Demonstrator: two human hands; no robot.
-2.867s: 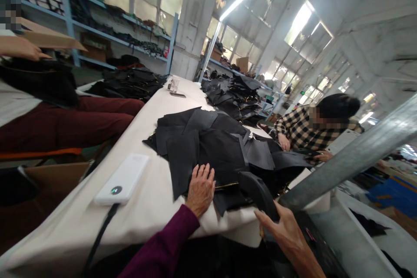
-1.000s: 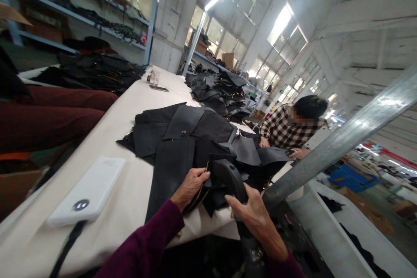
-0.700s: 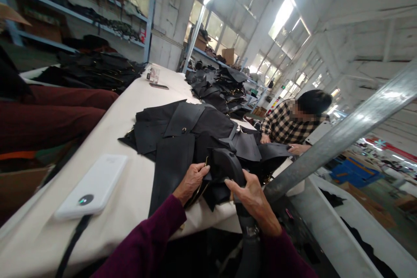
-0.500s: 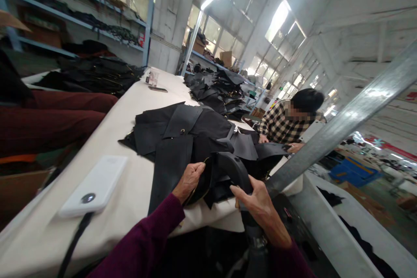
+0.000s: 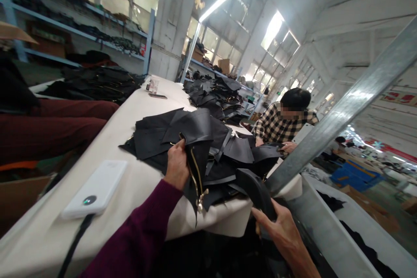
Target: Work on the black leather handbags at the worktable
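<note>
My left hand (image 5: pixel 177 166) is closed on the edge of a black piece with a gold zipper (image 5: pixel 194 169), lifted over the near side of the table. The metal zipper pull (image 5: pixel 201 202) dangles at its lower end. My right hand (image 5: pixel 282 226) is wrapped around a thick black curved handle (image 5: pixel 256 191), right of the zipper piece; its lower end is hidden by the hand and dark surroundings. Behind both hands lies a heap of black flat pieces (image 5: pixel 153 137), some with gold zippers.
A white power bank (image 5: pixel 97 186) with a black cable lies on the pale table (image 5: pixel 130 108), with a phone (image 5: pixel 158 95) farther back. A slanted metal post (image 5: pixel 345 117) rises at right beside a white bin (image 5: pixel 325 213). A co-worker in a checked shirt (image 5: pixel 273 124) handles black pieces.
My left hand has moved up and left with the zipper piece, which has come away from the curved handle. My right hand has shifted right and down with the handle.
</note>
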